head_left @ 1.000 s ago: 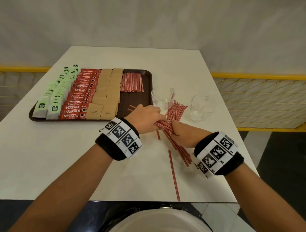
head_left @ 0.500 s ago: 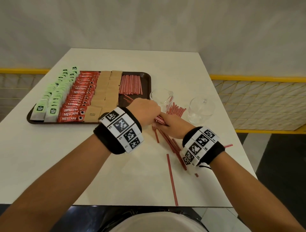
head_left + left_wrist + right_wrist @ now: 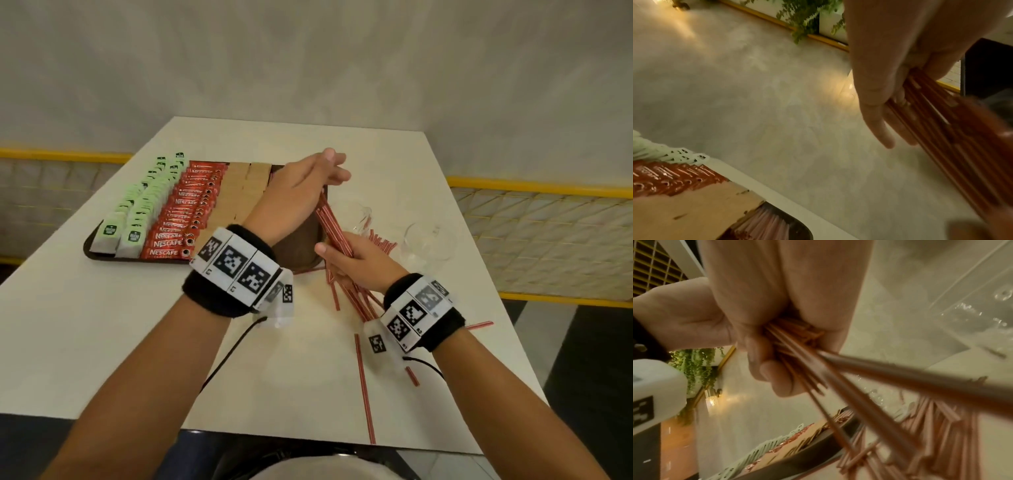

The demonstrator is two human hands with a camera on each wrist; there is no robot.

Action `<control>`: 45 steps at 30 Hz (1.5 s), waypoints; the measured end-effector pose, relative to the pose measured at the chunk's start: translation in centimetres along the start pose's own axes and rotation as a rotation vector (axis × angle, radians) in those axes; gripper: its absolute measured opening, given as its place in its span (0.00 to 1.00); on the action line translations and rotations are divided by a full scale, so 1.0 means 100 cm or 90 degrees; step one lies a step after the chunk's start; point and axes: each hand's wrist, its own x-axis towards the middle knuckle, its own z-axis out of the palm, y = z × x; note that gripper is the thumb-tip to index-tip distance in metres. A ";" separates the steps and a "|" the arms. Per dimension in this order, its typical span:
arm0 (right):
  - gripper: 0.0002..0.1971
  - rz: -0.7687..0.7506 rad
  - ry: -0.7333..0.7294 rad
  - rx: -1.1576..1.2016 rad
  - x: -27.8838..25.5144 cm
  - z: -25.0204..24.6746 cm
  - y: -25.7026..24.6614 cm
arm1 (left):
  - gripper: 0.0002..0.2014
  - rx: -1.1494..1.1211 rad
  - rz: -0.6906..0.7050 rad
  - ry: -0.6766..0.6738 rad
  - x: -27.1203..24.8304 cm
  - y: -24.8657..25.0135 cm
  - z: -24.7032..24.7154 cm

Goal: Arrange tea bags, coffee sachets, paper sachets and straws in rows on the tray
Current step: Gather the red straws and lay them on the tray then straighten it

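The tea bags (image 3: 137,212) are pale green, the coffee sachets (image 3: 185,212) red with white lettering, the paper sachets (image 3: 239,192) tan, the straws (image 3: 334,228) red-and-white striped, the tray (image 3: 298,245) dark brown, the surface (image 3: 102,325) white

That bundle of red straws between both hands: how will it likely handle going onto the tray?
Probably light and fairly stiff: the straw bundle spans straight from left hand to right hand without sagging. Likely to slip apart: its ends splay in the right wrist view, and loose straws lie scattered on the table.

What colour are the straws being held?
The straws are red with white stripes, clearest in head view.
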 end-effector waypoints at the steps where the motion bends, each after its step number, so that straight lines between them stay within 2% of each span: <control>1: 0.11 -0.008 0.008 0.029 0.002 0.002 -0.001 | 0.19 -0.016 0.011 -0.001 -0.001 0.001 0.003; 3: 0.09 -0.024 0.027 0.058 0.003 0.003 -0.003 | 0.19 -0.039 0.039 0.002 -0.003 0.002 0.007; 5: 0.05 -0.062 0.060 0.107 0.004 0.001 -0.009 | 0.22 -0.098 0.043 0.057 -0.005 0.000 0.009; 7: 0.06 -0.105 0.117 0.203 0.006 -0.005 -0.018 | 0.24 -0.217 -0.020 0.133 -0.009 -0.007 0.011; 8: 0.07 -0.125 0.143 0.263 0.007 -0.009 -0.024 | 0.25 -0.276 -0.086 0.149 -0.012 -0.015 0.013; 9: 0.09 -0.143 0.163 0.324 0.008 -0.013 -0.030 | 0.26 -0.332 -0.169 0.138 -0.014 -0.025 0.016; 11: 0.10 -0.170 0.185 0.435 0.009 -0.019 -0.042 | 0.30 -0.442 -0.332 0.052 -0.021 -0.044 0.023; 13: 0.10 -0.200 0.184 0.498 0.010 -0.021 -0.052 | 0.31 -0.543 -0.431 -0.031 -0.028 -0.057 0.031; 16: 0.10 -0.232 0.183 0.487 0.013 -0.014 -0.059 | 0.30 -0.655 -0.502 -0.076 -0.031 -0.065 0.040; 19: 0.12 -0.240 0.186 0.467 0.017 -0.004 -0.060 | 0.32 -0.699 -0.540 -0.071 -0.033 -0.075 0.041; 24: 0.11 -0.222 0.228 0.489 0.021 -0.006 -0.068 | 0.32 -0.697 -0.590 -0.028 -0.041 -0.094 0.038; 29: 0.11 -0.235 0.272 0.558 0.035 -0.001 -0.081 | 0.34 -0.751 -0.614 -0.095 -0.042 -0.098 0.034; 32: 0.09 -0.256 0.266 0.560 0.048 0.010 -0.082 | 0.34 -0.824 -0.586 -0.074 -0.037 -0.093 0.026; 36: 0.09 -0.227 0.279 0.571 0.058 0.024 -0.077 | 0.31 -0.916 -0.542 0.019 -0.031 -0.098 0.007; 39: 0.09 -0.203 0.298 0.580 0.067 0.032 -0.078 | 0.28 -0.923 -0.536 0.059 -0.028 -0.107 -0.007; 45: 0.12 -0.148 0.291 0.496 0.079 0.055 -0.071 | 0.22 -0.926 -0.483 0.065 -0.028 -0.102 -0.026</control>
